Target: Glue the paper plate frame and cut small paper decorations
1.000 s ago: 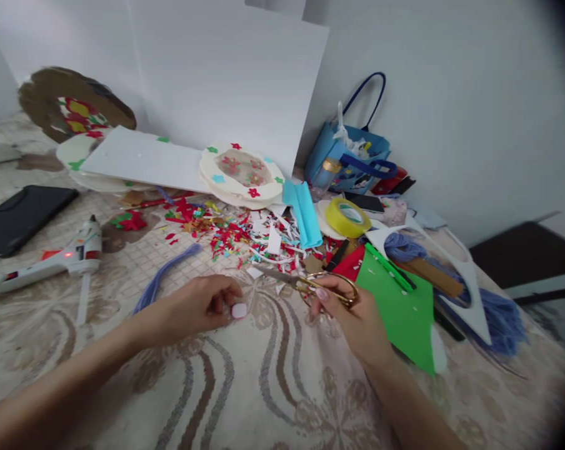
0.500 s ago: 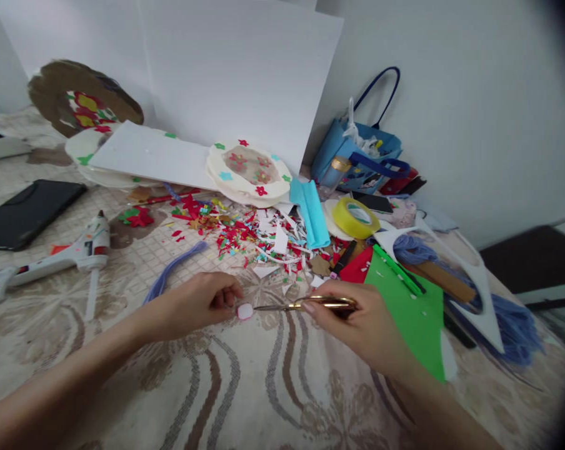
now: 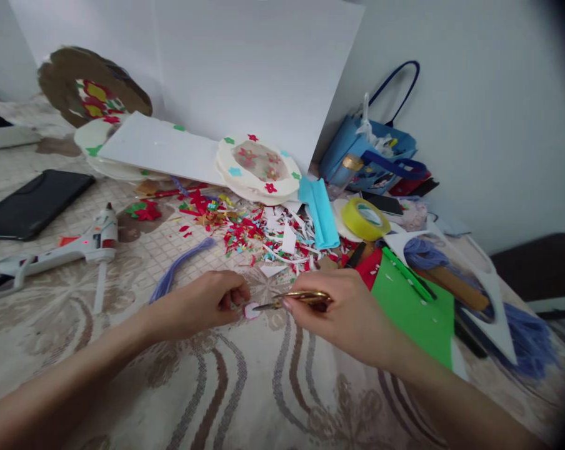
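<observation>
My left hand (image 3: 212, 300) is closed, its fingertips pinching the edge of a small white piece with a pink rim (image 3: 251, 310), perhaps paper or felt. My right hand (image 3: 343, 309) is wrapped round the gold handles of a pair of scissors (image 3: 310, 296). The scissors point left, and their blade tips overlap the small piece. Just beyond both hands lies a heap of paper scraps (image 3: 249, 234) in red, white and other colours. Right of my right hand rests a green sheet (image 3: 416, 312) with a green cutter or pen (image 3: 407, 275) on it.
A glue gun (image 3: 97, 244) and a black phone or case (image 3: 36, 203) lie at left. Behind the scraps are a decorated white ring (image 3: 224, 165), a folded blue strip (image 3: 320, 215) and yellow tape (image 3: 367, 219). A blue bag (image 3: 339, 150) stands at back right, purple yarn (image 3: 530, 340) at right.
The scissors have moved left, bringing their tips from beside the small piece to over it. My left hand keeps its pinch. The whole view has shifted slightly.
</observation>
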The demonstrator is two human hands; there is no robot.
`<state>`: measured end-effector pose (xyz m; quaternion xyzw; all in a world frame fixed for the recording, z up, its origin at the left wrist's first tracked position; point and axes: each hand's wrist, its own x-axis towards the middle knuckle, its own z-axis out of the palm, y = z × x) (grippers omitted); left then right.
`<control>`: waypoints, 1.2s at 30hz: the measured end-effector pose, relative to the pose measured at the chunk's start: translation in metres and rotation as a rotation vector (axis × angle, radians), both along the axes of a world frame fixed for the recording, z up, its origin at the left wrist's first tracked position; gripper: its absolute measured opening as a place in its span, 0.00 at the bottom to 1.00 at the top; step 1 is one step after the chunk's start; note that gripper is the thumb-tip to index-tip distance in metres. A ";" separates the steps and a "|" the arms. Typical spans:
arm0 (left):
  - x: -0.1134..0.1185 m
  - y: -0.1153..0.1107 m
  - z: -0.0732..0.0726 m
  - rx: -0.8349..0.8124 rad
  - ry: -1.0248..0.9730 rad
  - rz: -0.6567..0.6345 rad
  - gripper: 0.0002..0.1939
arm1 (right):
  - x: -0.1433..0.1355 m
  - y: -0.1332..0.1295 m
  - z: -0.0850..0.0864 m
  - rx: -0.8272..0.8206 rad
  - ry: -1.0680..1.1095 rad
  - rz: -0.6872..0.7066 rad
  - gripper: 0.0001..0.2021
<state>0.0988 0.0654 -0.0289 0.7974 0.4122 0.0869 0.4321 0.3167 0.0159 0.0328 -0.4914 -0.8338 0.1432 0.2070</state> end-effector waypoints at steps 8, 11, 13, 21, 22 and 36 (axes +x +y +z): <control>-0.001 -0.001 -0.001 0.019 0.004 -0.014 0.08 | -0.005 0.004 0.002 0.006 -0.047 0.031 0.11; -0.001 -0.001 0.001 0.026 0.009 -0.021 0.08 | -0.007 0.005 0.005 0.005 -0.086 0.046 0.12; -0.001 -0.001 0.001 0.031 0.010 -0.023 0.08 | -0.008 0.006 0.007 -0.010 -0.103 0.057 0.12; -0.002 0.000 0.001 0.021 -0.006 -0.018 0.07 | -0.020 0.021 0.016 -0.057 -0.152 0.091 0.12; -0.002 0.000 0.001 0.024 -0.008 -0.023 0.07 | -0.022 0.023 0.018 -0.078 -0.161 0.100 0.12; -0.004 0.002 0.005 0.099 -0.006 -0.039 0.09 | -0.017 0.023 0.024 -0.075 -0.131 0.150 0.11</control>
